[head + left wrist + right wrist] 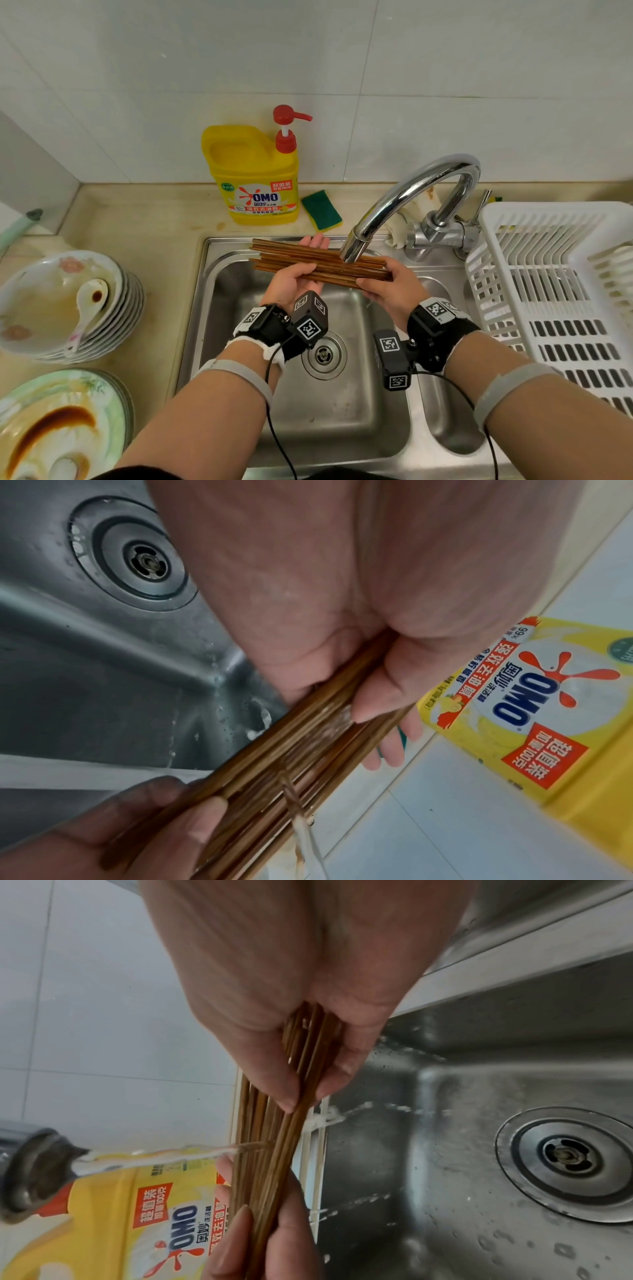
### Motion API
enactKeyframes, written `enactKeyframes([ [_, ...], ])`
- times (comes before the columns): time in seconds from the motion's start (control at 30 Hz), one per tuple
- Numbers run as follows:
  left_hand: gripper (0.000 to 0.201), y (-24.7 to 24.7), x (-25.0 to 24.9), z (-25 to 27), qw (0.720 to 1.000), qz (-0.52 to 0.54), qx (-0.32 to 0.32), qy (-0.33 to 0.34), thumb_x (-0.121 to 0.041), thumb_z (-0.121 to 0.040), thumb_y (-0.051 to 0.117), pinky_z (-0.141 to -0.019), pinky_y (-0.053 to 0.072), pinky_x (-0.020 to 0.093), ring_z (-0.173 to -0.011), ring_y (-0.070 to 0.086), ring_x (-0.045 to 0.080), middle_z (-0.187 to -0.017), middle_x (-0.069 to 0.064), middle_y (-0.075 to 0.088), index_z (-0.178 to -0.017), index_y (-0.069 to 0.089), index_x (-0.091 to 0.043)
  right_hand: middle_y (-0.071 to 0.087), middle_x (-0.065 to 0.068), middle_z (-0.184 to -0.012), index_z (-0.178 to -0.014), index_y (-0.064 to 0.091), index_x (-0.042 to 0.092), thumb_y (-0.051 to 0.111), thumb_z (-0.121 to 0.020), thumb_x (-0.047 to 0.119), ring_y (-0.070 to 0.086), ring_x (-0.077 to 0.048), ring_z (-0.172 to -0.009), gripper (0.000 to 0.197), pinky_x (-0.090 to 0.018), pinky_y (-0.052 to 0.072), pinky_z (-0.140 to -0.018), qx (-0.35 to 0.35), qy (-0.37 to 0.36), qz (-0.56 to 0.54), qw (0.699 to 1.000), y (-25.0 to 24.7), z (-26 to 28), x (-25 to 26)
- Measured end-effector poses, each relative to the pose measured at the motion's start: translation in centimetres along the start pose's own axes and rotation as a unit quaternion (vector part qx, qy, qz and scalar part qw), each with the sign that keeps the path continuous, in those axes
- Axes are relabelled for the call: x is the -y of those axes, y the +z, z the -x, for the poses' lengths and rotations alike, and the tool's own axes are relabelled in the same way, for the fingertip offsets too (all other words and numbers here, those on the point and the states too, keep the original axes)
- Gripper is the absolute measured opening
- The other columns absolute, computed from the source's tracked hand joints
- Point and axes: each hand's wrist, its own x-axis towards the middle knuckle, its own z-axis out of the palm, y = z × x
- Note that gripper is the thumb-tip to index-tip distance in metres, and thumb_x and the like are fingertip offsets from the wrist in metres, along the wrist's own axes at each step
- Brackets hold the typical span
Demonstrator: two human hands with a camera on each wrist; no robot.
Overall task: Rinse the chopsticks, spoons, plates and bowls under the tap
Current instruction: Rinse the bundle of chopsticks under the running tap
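A bundle of several brown wooden chopsticks (281, 257) lies level over the steel sink (236, 377), right under the tap spout (356, 246). My left hand (294, 281) holds it from below, palm up, with the thumb (373, 696) pressed on top. The bundle's right end is gripped by my right hand (387, 281) between thumb and fingers (298, 1083). A thin stream of water (171, 1153) from the tap (37, 1167) hits the chopsticks (270, 1164) between both hands. Stained bowls (130, 294) with a white spoon (89, 308) and dirty plates (109, 387) are stacked on the left counter.
A yellow detergent bottle (253, 178) and a green sponge (322, 209) stand behind the sink. A white plastic drying rack (555, 274) sits over the right side. The drain (323, 354) lies below my wrists. The tap's lever (479, 205) is behind the spout.
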Motion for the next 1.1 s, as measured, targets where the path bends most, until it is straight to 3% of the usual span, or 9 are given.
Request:
enactKeyframes([
  [0.1, 0.062, 0.1, 0.0, 0.0, 0.999, 0.034, -0.002, 0.004, 0.02, -0.084, 0.028, -0.102, 0.047, 0.049, -0.129, 0.06, 0.029, -0.137, 0.015, 0.064, -0.132, 0.058, -0.006, 0.074, -0.014, -0.107, -0.11, 0.068, 0.02, 0.071, -0.083, -0.015, 0.07, -0.031, -0.104, 0.044, -0.043, 0.057, -0.096, 0.006, -0.008, 0.008, 1.0, 0.1, 0.0, 0.0],
  [0.2, 0.045, 0.3, 0.2, 0.0, 1.0, 0.026, -0.006, 0.011, 0.01, -0.1, 0.032, -0.103, 0.045, 0.049, -0.129, 0.06, 0.027, -0.135, 0.014, 0.065, -0.132, 0.058, -0.008, 0.075, -0.013, -0.107, -0.111, 0.068, 0.019, 0.076, -0.081, -0.011, 0.071, -0.033, -0.105, 0.043, -0.043, 0.059, -0.092, 0.0, -0.01, 0.013, 1.0, 0.2, -0.1, 0.0],
  [0.3, 0.033, 0.6, 0.5, -0.1, 1.0, 0.01, -0.008, 0.015, 0.001, -0.105, 0.036, -0.099, 0.048, 0.049, -0.124, 0.063, 0.027, -0.136, 0.014, 0.065, -0.127, 0.059, -0.007, 0.073, -0.016, -0.11, -0.115, 0.066, 0.012, 0.081, -0.078, -0.007, 0.073, -0.031, -0.103, 0.043, -0.039, 0.06, -0.085, -0.018, -0.007, 0.013, 1.0, 0.3, -0.1, 0.2],
  [0.43, 0.04, 0.2, 0.5, -0.2, 1.0, 0.018, -0.006, 0.008, 0.006, -0.103, 0.032, -0.115, 0.037, 0.052, -0.131, 0.058, 0.029, -0.137, 0.014, 0.064, -0.13, 0.058, -0.008, 0.072, -0.018, -0.113, -0.118, 0.062, 0.006, 0.078, -0.081, -0.007, 0.074, -0.03, -0.102, 0.042, -0.035, 0.062, -0.079, -0.028, 0.014, -0.026, 0.999, 0.1, 0.2, 0.5],
  [0.57, 0.048, -0.3, 0.2, -0.3, 1.0, 0.01, -0.007, 0.007, 0.009, -0.1, 0.027, -0.12, 0.03, 0.054, -0.135, 0.054, 0.029, -0.141, 0.013, 0.061, -0.136, 0.055, -0.007, 0.073, -0.025, -0.11, -0.112, 0.058, 0.004, 0.07, -0.092, 0.003, 0.075, -0.038, -0.095, 0.023, -0.034, 0.063, -0.071, -0.023, 0.079, -0.114, 0.99, -0.2, 1.0, 0.9],
  [0.7, 0.042, -0.5, 0.1, -0.2, 1.0, -0.003, -0.004, 0.004, 0.004, -0.105, 0.03, -0.119, 0.033, 0.051, -0.135, 0.055, 0.027, -0.141, 0.012, 0.061, -0.138, 0.054, -0.008, 0.073, -0.026, -0.11, -0.099, 0.059, 0.008, 0.068, -0.095, 0.011, 0.074, -0.04, -0.098, 0.01, -0.037, 0.064, -0.074, -0.014, 0.083, -0.115, 0.99, -0.2, 1.2, 1.1],
  [0.8, 0.034, -0.4, 0.2, -0.3, 1.0, -0.014, -0.011, 0.011, -0.004, -0.106, 0.038, -0.12, 0.033, 0.049, -0.13, 0.059, 0.027, -0.135, 0.013, 0.066, -0.134, 0.057, -0.008, 0.072, -0.024, -0.111, -0.097, 0.061, 0.006, 0.067, -0.096, 0.013, 0.074, -0.034, -0.099, 0.009, -0.036, 0.064, -0.074, -0.042, 0.069, -0.113, 0.99, 0.1, 0.9, 1.2],
  [1.0, 0.031, -0.7, 0.0, -0.8, 0.999, -0.034, -0.033, 0.01, -0.011, -0.109, 0.037, -0.118, 0.037, 0.048, -0.132, 0.057, 0.029, -0.133, 0.013, 0.067, -0.131, 0.057, -0.008, 0.071, -0.025, -0.109, -0.084, 0.057, 0.006, 0.063, -0.099, 0.012, 0.074, -0.03, -0.093, 0.017, -0.032, 0.063, -0.067, -0.05, 0.059, -0.113, 0.991, 0.5, 0.8, 1.6],
  [1.1, 0.031, -1.0, -0.3, -0.7, 0.998, -0.049, -0.04, 0.009, -0.011, -0.109, 0.036, -0.117, 0.038, 0.047, -0.13, 0.059, 0.029, -0.134, 0.013, 0.066, -0.131, 0.058, -0.007, 0.071, -0.024, -0.109, -0.087, 0.057, 0.005, 0.062, -0.1, 0.015, 0.075, -0.03, -0.092, 0.017, -0.033, 0.063, -0.067, -0.051, 0.069, -0.11, 0.99, 0.6, 0.7, 1.6],
])
